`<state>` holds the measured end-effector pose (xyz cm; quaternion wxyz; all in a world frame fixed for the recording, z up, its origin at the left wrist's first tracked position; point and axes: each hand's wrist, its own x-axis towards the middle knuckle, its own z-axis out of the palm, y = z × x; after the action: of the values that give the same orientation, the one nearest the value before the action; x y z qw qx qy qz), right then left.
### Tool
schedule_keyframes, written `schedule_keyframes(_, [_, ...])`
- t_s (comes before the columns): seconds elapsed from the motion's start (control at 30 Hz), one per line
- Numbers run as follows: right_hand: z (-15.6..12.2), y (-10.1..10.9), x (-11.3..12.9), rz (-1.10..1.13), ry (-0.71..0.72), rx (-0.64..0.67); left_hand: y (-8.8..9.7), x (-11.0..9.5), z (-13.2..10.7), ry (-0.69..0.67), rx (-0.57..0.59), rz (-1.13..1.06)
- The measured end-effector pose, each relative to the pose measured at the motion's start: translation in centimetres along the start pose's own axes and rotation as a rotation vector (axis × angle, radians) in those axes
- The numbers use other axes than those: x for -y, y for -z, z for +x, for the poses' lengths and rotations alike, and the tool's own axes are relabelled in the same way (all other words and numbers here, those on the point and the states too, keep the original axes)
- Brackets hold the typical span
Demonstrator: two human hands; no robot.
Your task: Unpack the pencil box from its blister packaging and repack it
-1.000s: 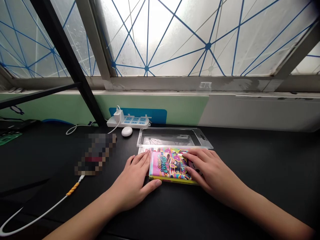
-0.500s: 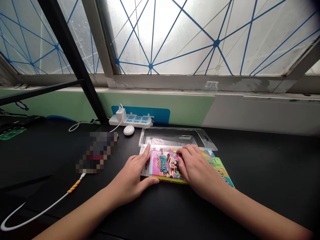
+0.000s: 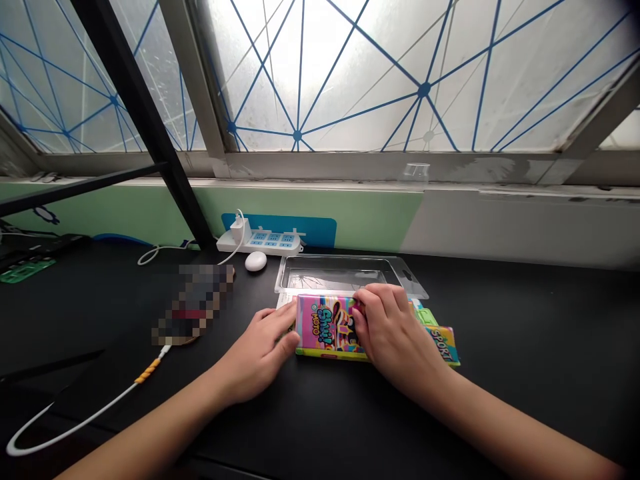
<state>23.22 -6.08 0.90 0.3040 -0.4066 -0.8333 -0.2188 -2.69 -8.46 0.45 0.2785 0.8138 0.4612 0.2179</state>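
A colourful pink and yellow printed box (image 3: 324, 327) lies on the black table in front of me. My left hand (image 3: 257, 357) rests beside its left end, fingers curled against the edge. My right hand (image 3: 393, 330) lies on top of the box's right half, fingers bent over its far edge. A printed card or sleeve (image 3: 443, 339) with the word SPORT sticks out to the right from under my right hand. Just behind the box lies a clear plastic blister tray (image 3: 345, 275), open side up.
A white power strip (image 3: 260, 241) with a plugged charger sits by the wall, a small white oval object (image 3: 255, 261) in front of it. A white cable with an orange tip (image 3: 143, 379) runs across the left of the table. A black diagonal post (image 3: 135, 113) rises at the left.
The printed card has slid out to the right from under the box. My right hand has drawn its fingers up over the box; my left hand has pulled back slightly at the left end.
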Motion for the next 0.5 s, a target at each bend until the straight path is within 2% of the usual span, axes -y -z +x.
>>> schedule_keyframes(0.1, [-0.4,1.6,0.1,-0.017,0.061,-0.067,0.2,-0.1,0.3,0.005,-0.015,-0.055])
schedule_keyframes(0.2, [-0.8,4.9,0.9,0.092,0.184,-0.082,0.2,0.1,0.4,0.075,-0.05,-0.072])
schedule_keyframes(0.27, [-1.1,7.2,1.5,0.23,0.278,0.016,0.2,0.2,0.3,0.096,-0.036,-0.052])
schedule_keyframes(0.37, [-1.7,9.2,1.0,0.464,0.314,0.27,0.3,0.2,0.2,0.118,-0.009,-0.015])
schedule_keyframes(0.43, [-2.1,9.2,-0.7,0.578,0.253,0.377,0.4,0.2,0.2,0.129,0.001,0.0])
schedule_keyframes(0.5, [-2.4,8.4,-3.6,0.618,0.127,0.422,0.5,0.2,0.2,0.141,0.002,0.007])
